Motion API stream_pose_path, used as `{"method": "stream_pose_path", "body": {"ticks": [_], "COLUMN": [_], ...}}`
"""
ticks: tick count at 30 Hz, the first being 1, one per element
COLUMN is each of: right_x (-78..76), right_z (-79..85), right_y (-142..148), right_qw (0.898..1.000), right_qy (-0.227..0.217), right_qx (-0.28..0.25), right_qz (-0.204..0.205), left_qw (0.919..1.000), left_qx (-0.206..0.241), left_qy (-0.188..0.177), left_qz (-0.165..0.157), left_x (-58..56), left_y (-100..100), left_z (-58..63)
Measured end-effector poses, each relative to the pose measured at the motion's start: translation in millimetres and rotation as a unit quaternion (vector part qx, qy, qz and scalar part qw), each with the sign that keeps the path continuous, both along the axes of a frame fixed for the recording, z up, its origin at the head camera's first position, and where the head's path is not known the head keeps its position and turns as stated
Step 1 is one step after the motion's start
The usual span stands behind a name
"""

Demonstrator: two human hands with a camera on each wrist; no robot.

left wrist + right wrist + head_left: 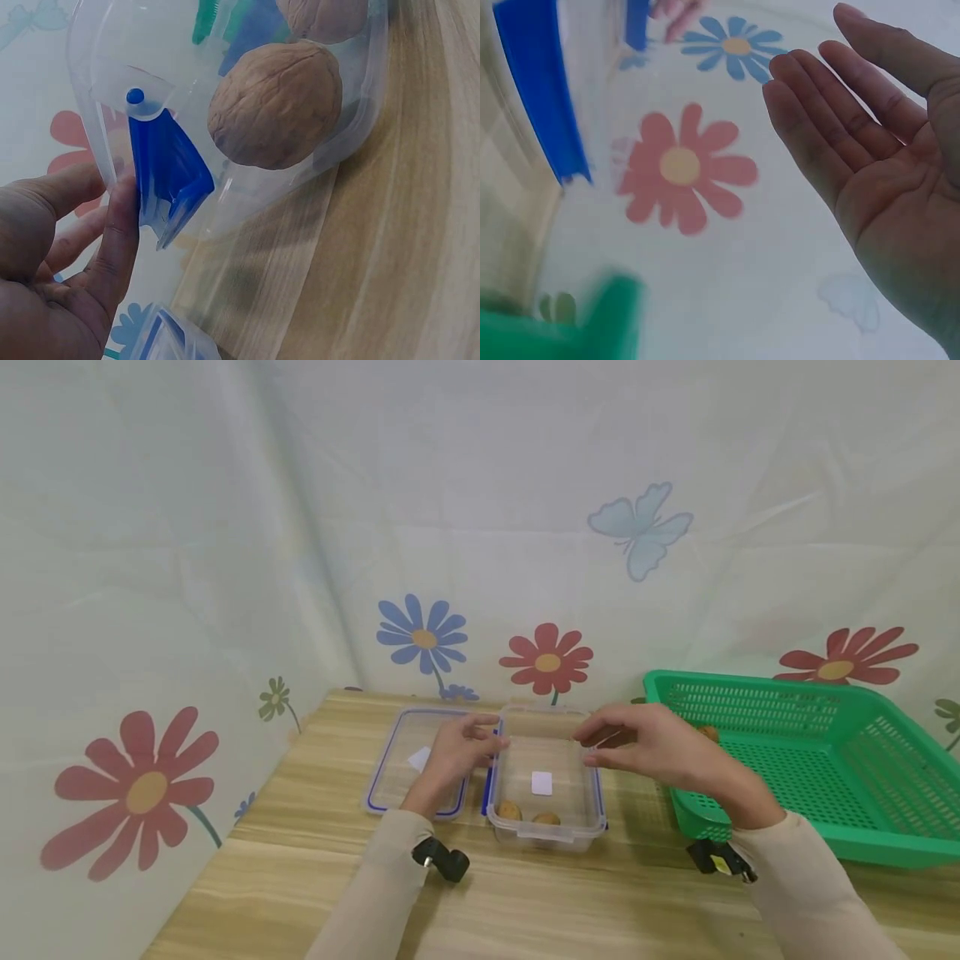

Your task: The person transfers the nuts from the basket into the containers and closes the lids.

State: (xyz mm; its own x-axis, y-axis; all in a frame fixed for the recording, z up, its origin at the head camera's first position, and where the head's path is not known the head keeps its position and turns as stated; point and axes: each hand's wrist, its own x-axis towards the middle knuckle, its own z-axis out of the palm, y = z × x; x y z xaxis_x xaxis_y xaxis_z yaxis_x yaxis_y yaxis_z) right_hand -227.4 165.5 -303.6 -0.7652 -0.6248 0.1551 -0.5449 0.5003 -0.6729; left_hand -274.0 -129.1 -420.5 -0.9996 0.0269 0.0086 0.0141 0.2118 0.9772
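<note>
The head view alone places the clear container [567,781] on the table [480,902] between both hands; the left-wrist view shows me wrinkled walnuts [276,105] inside and a hanging blue latch [165,161]. The left hand [453,753], fingers loosely extended, touches the rim; the right hand [663,747] spreads thumb from straight fingers.
</note>
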Motion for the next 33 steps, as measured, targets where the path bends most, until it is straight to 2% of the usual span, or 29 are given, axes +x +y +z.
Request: {"method": "stream_pose_path", "body": {"ticks": [6, 11, 16, 24, 33], "right_x": [-0.5, -7.7, -17.6, -37.7, -54.4], "right_z": [18.1, 23.4, 26.6, 18.8, 12.6], "right_y": [27.7, 52.9, 75.5, 109.2, 128.4], "right_qw": [0.999, 0.998, 0.996, 0.989, 0.987], "right_qy": [0.014, 0.005, 0.022, 0.04, 0.012], "right_qx": [0.014, 0.01, 0.031, 0.079, 0.092], "right_qz": [-0.042, -0.059, -0.083, -0.117, -0.131], "left_qw": [1.0, 1.0, 1.0, 0.9999, 0.9999], "left_qx": [0.004, 0.003, 0.005, 0.012, 0.011], "left_qy": [-0.002, 0.001, 0.002, 0.003, -0.001], "left_qz": [-0.002, -0.005, -0.008, -0.011, -0.008], "left_x": [-1.0, -0.1, 0.9, 0.4, 1.2], "left_y": [0.7, 0.3, 0.0, 0.1, -0.4], "left_z": [-0.8, -1.8, -1.8, -0.7, 0.7]}}
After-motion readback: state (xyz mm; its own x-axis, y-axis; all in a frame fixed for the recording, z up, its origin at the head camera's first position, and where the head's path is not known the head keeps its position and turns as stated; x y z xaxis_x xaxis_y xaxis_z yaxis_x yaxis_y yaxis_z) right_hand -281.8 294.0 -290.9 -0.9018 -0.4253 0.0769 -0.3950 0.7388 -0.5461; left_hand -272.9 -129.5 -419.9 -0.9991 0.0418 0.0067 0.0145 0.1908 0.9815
